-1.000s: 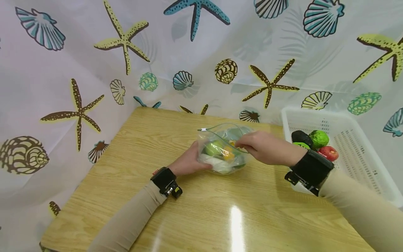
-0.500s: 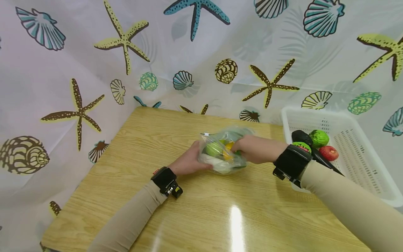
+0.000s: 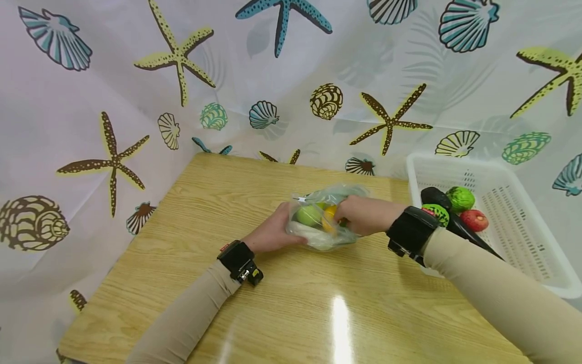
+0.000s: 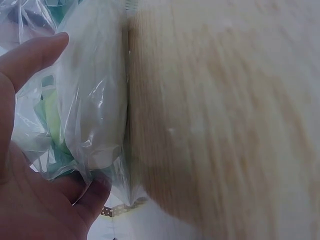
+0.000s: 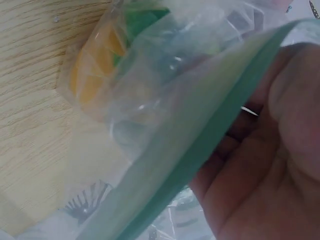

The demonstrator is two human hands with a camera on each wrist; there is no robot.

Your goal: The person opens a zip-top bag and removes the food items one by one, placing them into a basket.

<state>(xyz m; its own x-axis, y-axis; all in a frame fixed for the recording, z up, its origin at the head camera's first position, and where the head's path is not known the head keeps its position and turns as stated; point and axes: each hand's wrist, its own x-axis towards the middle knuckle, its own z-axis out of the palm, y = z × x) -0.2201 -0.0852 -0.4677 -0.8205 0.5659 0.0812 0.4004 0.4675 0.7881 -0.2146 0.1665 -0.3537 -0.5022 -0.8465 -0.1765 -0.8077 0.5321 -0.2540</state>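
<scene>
A clear zip bag (image 3: 318, 236) lies on the wooden table between both hands. Inside it show a round green fruit (image 3: 308, 216), an orange-coloured piece (image 3: 328, 218) and a long white item (image 4: 97, 85). My left hand (image 3: 273, 230) grips the bag's left side, thumb over it and fingers beneath. My right hand (image 3: 364, 215) reaches into the bag mouth, fingertips right at the orange-coloured piece. In the right wrist view the bag's green zip edge (image 5: 212, 132) crosses before the right hand and hides its fingertips; I cannot tell whether they hold anything.
A white perforated basket (image 3: 532, 227) stands at the right. In it lie a dark avocado-like item (image 3: 435, 197), a green bumpy item (image 3: 461, 198), a red apple-like fruit (image 3: 475, 220) and a long dark eggplant (image 3: 473, 235). A shell-patterned curtain (image 3: 291, 101) hangs behind the table.
My right hand has moved left and down into the bag, from its edge to the orange-coloured piece. The zip slider has dropped a little. My left hand keeps its place.
</scene>
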